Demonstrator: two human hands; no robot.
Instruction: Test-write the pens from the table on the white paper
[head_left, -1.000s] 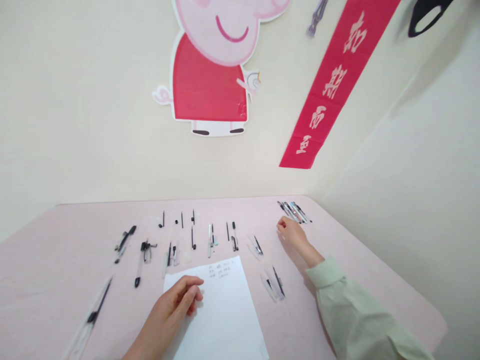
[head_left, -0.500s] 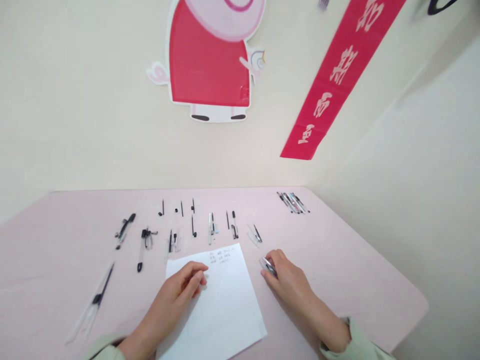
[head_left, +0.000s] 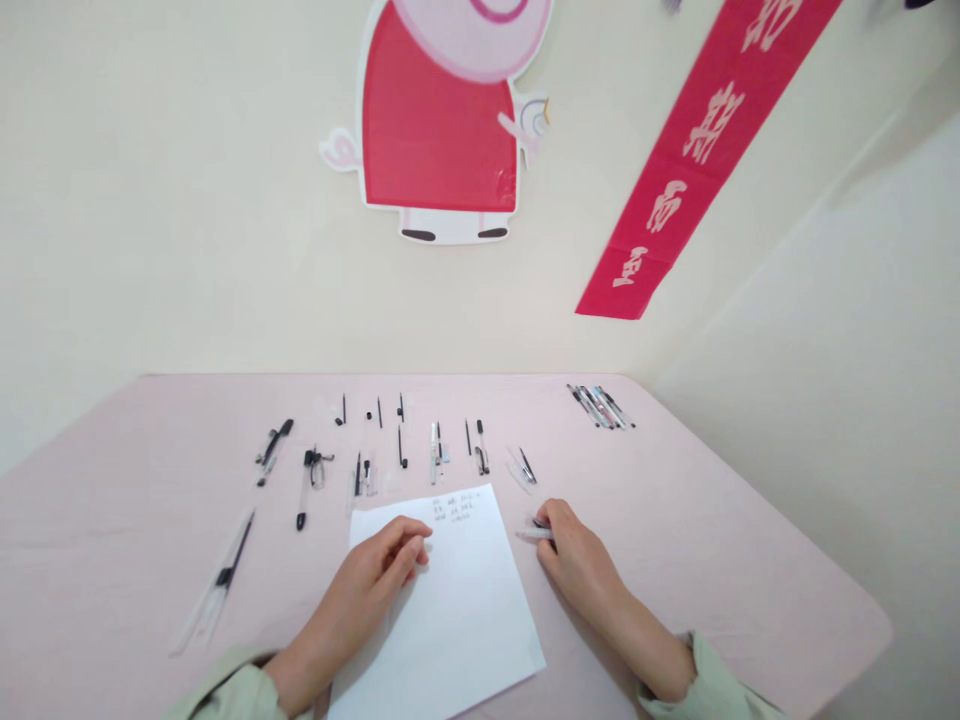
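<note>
My right hand (head_left: 581,555) is on the pink table to the right of the paper, fingers curled round some pen parts (head_left: 534,533). A clear tube and a dark piece stick out past the fingertips; the rest is hidden under the hand. Over the left side of a white sheet of paper (head_left: 457,600) lies my left hand (head_left: 382,570), its fingers bent in and the thumb close to the index finger, with nothing visible in it. A few short lines of handwriting (head_left: 457,508) run along the paper's top. Just beyond my right hand lie a dark refill and a clear barrel (head_left: 524,467).
Taken-apart pens lie in small groups across the table (head_left: 712,560), among them a black-capped set (head_left: 274,450) and a long clear one (head_left: 217,580) at the left. A row of whole pens (head_left: 600,407) rests at the back right. A wall (head_left: 225,250) stands behind.
The view has shifted slightly left, so everything sits further right. The pen parts at my right hand have turned to lie flatter, with the clear tube pointing left. My left hand stays on the paper.
</note>
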